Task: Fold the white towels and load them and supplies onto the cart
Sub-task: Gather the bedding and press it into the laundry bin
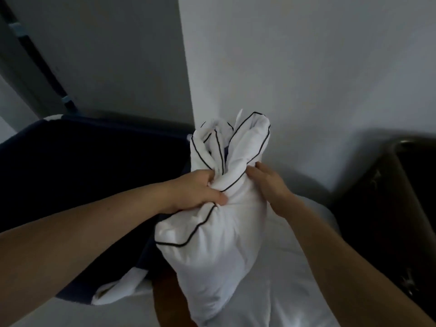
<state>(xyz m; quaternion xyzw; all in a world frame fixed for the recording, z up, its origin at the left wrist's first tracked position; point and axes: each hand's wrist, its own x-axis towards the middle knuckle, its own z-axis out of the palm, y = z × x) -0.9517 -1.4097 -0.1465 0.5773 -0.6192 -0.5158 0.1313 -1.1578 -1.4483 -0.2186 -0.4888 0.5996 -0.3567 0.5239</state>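
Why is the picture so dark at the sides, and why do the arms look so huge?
Head view: the room is dim, so only the white bundle and the wall look bright; the wide-angle lens stretches the left forearm and right forearm near the bottom edge.

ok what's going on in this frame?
A person holds a white pillow with dark piping upright over white bedding. The left hand grips the bunched open end of its case. The right hand lies against the other side, fingers fairly straight. The case end is gathered but not tucked in or flattened.
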